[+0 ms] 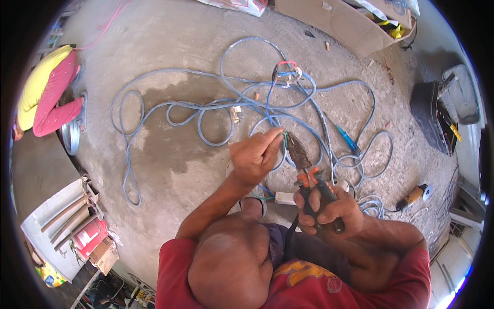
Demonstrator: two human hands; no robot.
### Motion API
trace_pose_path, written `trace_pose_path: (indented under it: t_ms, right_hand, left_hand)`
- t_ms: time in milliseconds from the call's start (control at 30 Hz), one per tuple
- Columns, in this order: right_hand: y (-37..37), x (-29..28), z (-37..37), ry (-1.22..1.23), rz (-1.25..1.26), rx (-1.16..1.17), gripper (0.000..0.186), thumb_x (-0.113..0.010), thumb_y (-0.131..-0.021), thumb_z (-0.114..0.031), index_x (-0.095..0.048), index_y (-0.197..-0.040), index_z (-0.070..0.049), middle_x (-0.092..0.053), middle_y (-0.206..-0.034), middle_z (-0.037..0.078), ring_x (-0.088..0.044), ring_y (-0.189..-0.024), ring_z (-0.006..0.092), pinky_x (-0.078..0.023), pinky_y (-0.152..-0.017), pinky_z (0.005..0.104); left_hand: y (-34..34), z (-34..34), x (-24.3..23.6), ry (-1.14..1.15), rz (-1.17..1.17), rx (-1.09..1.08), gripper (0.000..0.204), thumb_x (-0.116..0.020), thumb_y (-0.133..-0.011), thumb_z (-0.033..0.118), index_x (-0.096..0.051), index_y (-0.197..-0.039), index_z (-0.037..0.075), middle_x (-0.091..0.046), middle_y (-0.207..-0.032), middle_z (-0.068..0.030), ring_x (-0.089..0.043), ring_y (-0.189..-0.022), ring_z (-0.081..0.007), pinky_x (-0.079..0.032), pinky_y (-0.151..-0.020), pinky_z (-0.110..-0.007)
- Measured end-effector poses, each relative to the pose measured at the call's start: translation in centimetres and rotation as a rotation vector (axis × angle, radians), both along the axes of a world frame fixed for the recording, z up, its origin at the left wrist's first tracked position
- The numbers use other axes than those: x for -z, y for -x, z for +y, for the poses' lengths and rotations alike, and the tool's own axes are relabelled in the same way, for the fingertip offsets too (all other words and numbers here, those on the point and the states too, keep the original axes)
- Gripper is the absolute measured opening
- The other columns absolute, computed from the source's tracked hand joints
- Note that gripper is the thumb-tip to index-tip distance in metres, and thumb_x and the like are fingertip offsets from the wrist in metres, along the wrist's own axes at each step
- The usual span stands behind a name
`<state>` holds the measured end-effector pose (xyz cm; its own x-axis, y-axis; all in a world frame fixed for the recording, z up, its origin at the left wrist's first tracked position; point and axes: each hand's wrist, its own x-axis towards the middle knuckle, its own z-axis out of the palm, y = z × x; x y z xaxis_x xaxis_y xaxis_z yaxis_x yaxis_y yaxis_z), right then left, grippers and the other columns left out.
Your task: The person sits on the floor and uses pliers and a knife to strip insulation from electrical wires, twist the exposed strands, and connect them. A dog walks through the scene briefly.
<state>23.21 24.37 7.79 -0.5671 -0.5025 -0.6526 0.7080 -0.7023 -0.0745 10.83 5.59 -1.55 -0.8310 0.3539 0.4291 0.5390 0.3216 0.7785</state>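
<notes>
My right hand (329, 208) is wrapped round the black-and-orange handles of a pair of combination pliers (301, 157), whose worn, brownish jaws point up and away. Close to the jaw tips, my left hand (256, 157) pinches a thin green wire (285, 138) between thumb and fingers. The wire's end sits at or right beside the jaws; whether they bite it I cannot tell. A long blue-grey cable (203, 106) lies in loose loops on the floor beyond both hands. A screwdriver with a blue handle (348, 140) rests among the loops to the right.
Red and blue leads (286, 64) lie on the cable. A white block (284, 198) is below the pliers. An angle grinder (412, 196) and an open black toolbox (431, 116) are at right, a cardboard box (345, 23) at the back. Another person (51, 98) crouches at far left.
</notes>
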Motion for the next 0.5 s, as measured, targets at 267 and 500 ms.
trace_pose_path:
  t_ms: [267, 500]
  right_hand:
    - [-5.3, 2.7, 5.5, -0.576, 0.405, -0.486, 0.027, -0.067, -0.07, -0.008, -0.067, -0.095, -0.001, -0.064, -0.094, 0.008, -0.061, -0.089, 0.0182, -0.048, -0.079, 0.0357]
    - [-6.1, 7.8, 15.1, -1.17, 0.109, 0.124, 0.058, -0.057, -0.066, -0.002, -0.059, -0.124, -0.006, -0.055, -0.082, 0.0, -0.051, -0.069, 0.0107, -0.043, -0.063, 0.0246]
  left_hand:
    - [-0.6, -7.3, -2.8, 0.333, 0.152, 0.367, 0.021, -0.07, -0.086, 0.005, -0.071, -0.106, 0.002, -0.06, -0.062, -0.0073, -0.056, -0.047, -0.0207, -0.043, -0.044, -0.031]
    - [-1.8, -15.5, -2.8, 0.578, -0.92, 0.144, 0.023, -0.06, -0.1, 0.019, -0.07, -0.117, 0.008, -0.073, -0.106, -0.0117, -0.069, -0.094, -0.0236, -0.053, -0.086, -0.034]
